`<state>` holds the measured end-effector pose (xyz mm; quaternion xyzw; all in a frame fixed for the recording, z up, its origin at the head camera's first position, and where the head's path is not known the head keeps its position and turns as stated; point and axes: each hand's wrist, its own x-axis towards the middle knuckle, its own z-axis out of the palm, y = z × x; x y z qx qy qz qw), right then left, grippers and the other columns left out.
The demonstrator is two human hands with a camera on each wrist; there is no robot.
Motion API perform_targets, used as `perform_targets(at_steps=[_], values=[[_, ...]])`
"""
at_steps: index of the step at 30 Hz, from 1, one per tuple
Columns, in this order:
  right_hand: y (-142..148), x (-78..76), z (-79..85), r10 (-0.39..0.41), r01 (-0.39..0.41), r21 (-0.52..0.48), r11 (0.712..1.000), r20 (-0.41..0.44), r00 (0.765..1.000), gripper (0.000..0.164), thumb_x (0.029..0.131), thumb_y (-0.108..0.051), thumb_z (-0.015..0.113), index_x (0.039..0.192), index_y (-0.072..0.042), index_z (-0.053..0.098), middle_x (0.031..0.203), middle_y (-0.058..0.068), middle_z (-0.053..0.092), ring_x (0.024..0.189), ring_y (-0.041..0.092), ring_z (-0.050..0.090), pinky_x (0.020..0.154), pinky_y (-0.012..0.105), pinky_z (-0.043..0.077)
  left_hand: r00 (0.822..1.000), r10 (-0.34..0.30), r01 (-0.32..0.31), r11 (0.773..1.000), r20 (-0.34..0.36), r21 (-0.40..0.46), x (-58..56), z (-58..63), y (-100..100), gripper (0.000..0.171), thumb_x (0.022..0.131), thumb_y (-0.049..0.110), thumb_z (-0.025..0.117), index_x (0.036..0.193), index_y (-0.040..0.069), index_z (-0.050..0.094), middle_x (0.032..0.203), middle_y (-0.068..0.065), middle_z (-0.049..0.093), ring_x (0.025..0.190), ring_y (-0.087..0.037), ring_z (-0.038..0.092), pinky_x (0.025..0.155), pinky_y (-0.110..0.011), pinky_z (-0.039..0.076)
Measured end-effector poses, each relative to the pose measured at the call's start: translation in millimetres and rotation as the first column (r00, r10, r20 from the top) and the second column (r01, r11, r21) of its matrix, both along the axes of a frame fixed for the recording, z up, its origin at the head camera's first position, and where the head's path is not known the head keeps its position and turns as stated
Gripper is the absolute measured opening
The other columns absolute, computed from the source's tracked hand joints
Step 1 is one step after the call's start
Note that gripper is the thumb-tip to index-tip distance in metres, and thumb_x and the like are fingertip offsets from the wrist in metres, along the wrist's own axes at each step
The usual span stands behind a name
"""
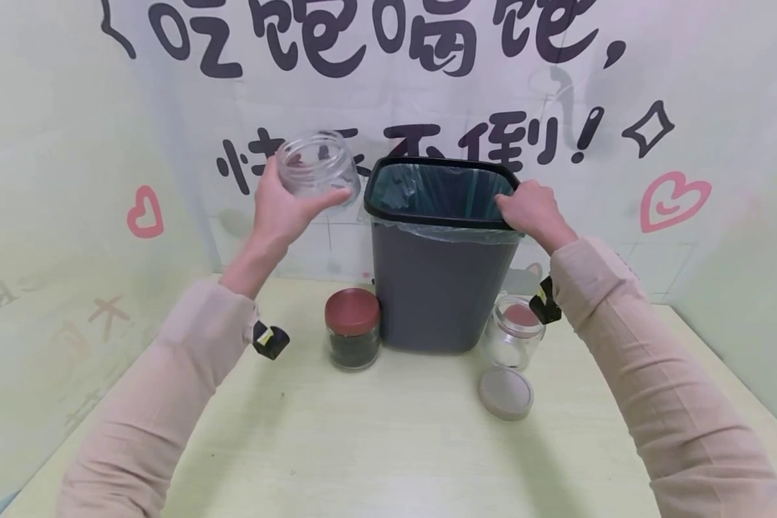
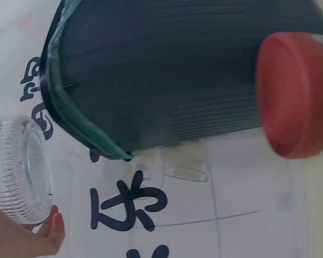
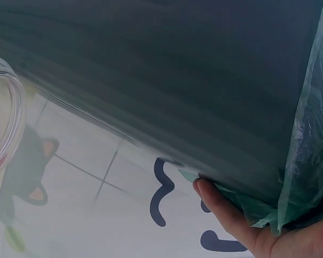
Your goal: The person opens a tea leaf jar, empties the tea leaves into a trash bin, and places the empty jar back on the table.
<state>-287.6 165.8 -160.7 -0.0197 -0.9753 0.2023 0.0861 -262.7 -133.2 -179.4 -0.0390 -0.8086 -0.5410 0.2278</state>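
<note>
Fingers of the left hand [image 1: 283, 205] curl round a clear glass jar [image 1: 326, 173] and hold it up in the air, just to the left of a grey trash bin [image 1: 440, 288]. Fingers of the right hand [image 1: 536, 210] grip the bin's black rim [image 1: 443, 221] at its right corner.

From the head you can look down into the bin and see a thin green bag [image 1: 453, 191] lining it. You also see a jar with a red lid [image 1: 352, 311] and dark stuff in it, close by the bin's left side. On the right are another clear jar [image 1: 508, 349], with something red showing through, and a round grey lid [image 1: 506, 393] in front of it. Both sit on the pale table [image 1: 375, 446].

Only the left wrist view shows the lines on the held jar's side clearly. The right wrist view shows the bag bunched up by the right hand, and a cat picture [image 3: 29, 172] on the wall more fully.

Both arms reach forward. The left thumb lies along the near side of the jar, pointing right. The right arm bends in toward the bin.
</note>
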Motion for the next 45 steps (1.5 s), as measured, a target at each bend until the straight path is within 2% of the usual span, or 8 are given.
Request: perform_targets(at_steps=[3, 7, 16, 19, 25, 33, 40, 45], values=[[0, 0.1, -1.1, -0.007, 0.007, -0.015, 1.000, 0.005, 1.000, 0.049, 0.096, -0.026, 0.037, 0.110, 0.018, 0.051, 0.120, 0.033, 0.048, 0.110, 0.046, 0.047, 0.094, 0.049, 0.041, 1.000, 0.001, -0.001, 1.000, -0.024, 0.018, 5.8, -14.8, -1, 0.091, 0.069, 0.028, 0.082, 0.141, 0.010, 0.032, 0.136, -0.010, 0.046, 0.121, -0.021, 0.043, 0.102, -0.037, 0.038], [-1, -0.4, -2.9, -0.002, 0.002, -0.025, 1.000, 0.012, 1.000, 0.050, 0.097, -0.027, 0.035, 0.112, 0.018, 0.050, 0.124, 0.033, 0.045, 0.112, 0.046, 0.046, 0.096, 0.050, 0.040, 0.998, -0.050, 0.051, 0.998, -0.022, 0.023, 14.6, -35.6, -3, 0.086, 0.070, 0.023, 0.082, 0.140, 0.009, 0.034, 0.133, -0.011, 0.050, 0.120, -0.023, 0.047, 0.102, -0.038, 0.040], [0, 0.9, -5.2, -0.038, 0.037, -0.096, 0.995, -0.009, 0.999, 0.047, 0.096, -0.028, 0.034, 0.110, 0.014, 0.049, 0.117, 0.030, 0.048, 0.105, 0.042, 0.048, 0.090, 0.048, 0.042, 0.983, -0.175, 0.175, 0.985, 0.053, 0.003, 29.1, -76.6, -5, 0.085, 0.069, 0.015, 0.082, 0.140, 0.008, 0.035, 0.131, -0.012, 0.054, 0.120, -0.028, 0.049, 0.102, -0.042, 0.040], [1, 1.0, -5.4, -0.048, 0.045, -0.098, 0.994, -0.023, 0.999, 0.047, 0.095, -0.027, 0.032, 0.110, 0.015, 0.049, 0.115, 0.031, 0.049, 0.105, 0.043, 0.048, 0.089, 0.048, 0.042, 0.965, -0.253, 0.254, 0.967, 0.065, -0.014, 31.6, -87.8, -5, 0.086, 0.069, 0.012, 0.082, 0.140, 0.009, 0.034, 0.130, -0.014, 0.054, 0.119, -0.029, 0.049, 0.102, -0.043, 0.040], [2, 0.2, -6.1, -0.049, 0.046, -0.094, 0.995, -0.028, 0.998, 0.048, 0.094, -0.026, 0.031, 0.110, 0.016, 0.049, 0.117, 0.032, 0.049, 0.108, 0.044, 0.047, 0.091, 0.049, 0.041, 0.911, -0.405, 0.410, 0.911, 0.082, -0.046, 34.7, -108.1, 1, 0.084, 0.064, 0.008, 0.084, 0.136, 0.009, 0.040, 0.127, -0.014, 0.055, 0.116, -0.029, 0.052, 0.100, -0.046, 0.041], [4, -0.3, -6.1, -0.064, 0.060, -0.120, 0.991, -0.029, 0.998, 0.048, 0.095, -0.028, 0.030, 0.110, 0.014, 0.049, 0.114, 0.031, 0.050, 0.103, 0.041, 0.048, 0.087, 0.048, 0.042, 0.838, -0.539, 0.545, 0.833, 0.083, -0.093, 40.7, -128.6, 25, 0.088, 0.057, 0.006, 0.087, 0.133, 0.006, 0.043, 0.123, -0.014, 0.058, 0.113, -0.029, 0.055, 0.101, -0.047, 0.040], [4, -1.5, -6.0, -0.061, 0.057, -0.115, 0.992, -0.030, 0.998, 0.047, 0.096, -0.028, 0.029, 0.106, 0.013, 0.050, 0.108, 0.028, 0.049, 0.100, 0.040, 0.048, 0.084, 0.046, 0.042, 0.818, -0.556, 0.574, 0.807, 0.146, -0.141, 43.1, -146.9, 44, 0.085, 0.056, 0.014, 0.089, 0.129, 0.010, 0.047, 0.125, -0.008, 0.058, 0.117, -0.024, 0.052, 0.100, -0.046, 0.041], [3, -1.1, -6.0, -0.055, 0.050, -0.110, 0.993, -0.040, 0.998, 0.045, 0.096, -0.027, 0.029, 0.103, 0.012, 0.050, 0.106, 0.027, 0.049, 0.099, 0.040, 0.047, 0.084, 0.046, 0.042, 0.819, -0.544, 0.571, 0.801, 0.182, -0.180, 41.3, -157.8, 58, 0.084, 0.054, 0.018, 0.090, 0.128, 0.010, 0.050, 0.124, -0.006, 0.059, 0.116, -0.022, 0.053, 0.100, -0.042, 0.042]])
